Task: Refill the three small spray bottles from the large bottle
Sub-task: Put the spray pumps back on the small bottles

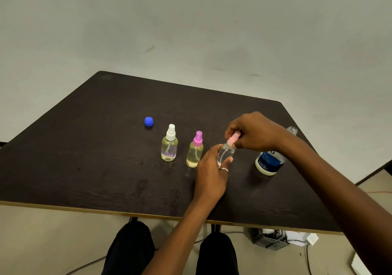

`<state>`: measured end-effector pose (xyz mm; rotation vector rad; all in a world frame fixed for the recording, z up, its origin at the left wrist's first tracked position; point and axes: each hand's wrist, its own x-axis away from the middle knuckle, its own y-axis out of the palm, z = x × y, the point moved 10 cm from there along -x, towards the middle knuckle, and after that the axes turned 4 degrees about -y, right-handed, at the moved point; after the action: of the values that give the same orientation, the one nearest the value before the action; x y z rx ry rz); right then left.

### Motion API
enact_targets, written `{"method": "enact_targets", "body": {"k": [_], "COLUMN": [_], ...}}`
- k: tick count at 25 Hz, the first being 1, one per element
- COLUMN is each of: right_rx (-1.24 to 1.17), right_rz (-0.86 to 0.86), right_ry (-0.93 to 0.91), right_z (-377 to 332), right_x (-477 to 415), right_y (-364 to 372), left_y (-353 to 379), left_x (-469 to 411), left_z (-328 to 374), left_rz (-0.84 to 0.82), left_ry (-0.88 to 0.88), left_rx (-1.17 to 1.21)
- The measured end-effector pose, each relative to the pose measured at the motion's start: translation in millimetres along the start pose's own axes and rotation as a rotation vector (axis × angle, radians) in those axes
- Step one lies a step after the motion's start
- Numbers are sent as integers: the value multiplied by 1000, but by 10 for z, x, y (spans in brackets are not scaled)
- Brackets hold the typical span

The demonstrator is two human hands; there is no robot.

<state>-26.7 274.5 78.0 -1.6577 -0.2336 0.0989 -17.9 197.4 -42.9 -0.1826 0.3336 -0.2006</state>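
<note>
Dark wood-grained table (106, 158) with a pale front edge, plain off-white wall (191, 30) beyond it at 12 o'clock. Near the table's middle, a row of 3 small spray bottles. At the row's 9 o'clock end, white-topped spray bottle (169, 147), upright, yellowish liquid inside. Just beside it at 3 o'clock but not touching, purple-topped spray bottle (195, 153), also upright and yellowish inside. Further toward 3 o'clock, pink-topped spray bottle (226, 152), clear-bodied, tilted with its top toward 1 o'clock, fill level too hard to judge. Left hand (212, 175), a ring (224, 170) on 1 finger, wrapped round that bottle's body from 7 o'clock, thumb and fingers curled against it. Right hand (254, 132) reaching in from 4 o'clock, fingertips pinching the pink spray top (233, 140). Well apart, at 10 o'clock of the white-topped bottle, a loose blue cap (149, 121) lying on the wood. At 3 o'clock of the held bottle, large bottle (268, 164) with a dark blue label and white base, partly hidden behind the right forearm, its bare open neck showing past the wrist at 1 o'clock. Below the table edge at 6 o'clock, 2 dark-clothed knees (131, 247); on the floor toward 5 o'clock, a grey basket (269, 240).
</note>
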Motion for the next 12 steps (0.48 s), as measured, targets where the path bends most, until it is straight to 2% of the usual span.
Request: {"method": "enact_targets", "body": {"k": [12], "right_rx": [-30], "right_rz": [31], "right_ry": [4], "right_z": [46], "right_x": [-43], "right_y": [51], "left_y": [43], "left_x": [-40], "left_z": [-55], "left_rz": [-32], "left_ry": [-43], "left_rx": [4]}}
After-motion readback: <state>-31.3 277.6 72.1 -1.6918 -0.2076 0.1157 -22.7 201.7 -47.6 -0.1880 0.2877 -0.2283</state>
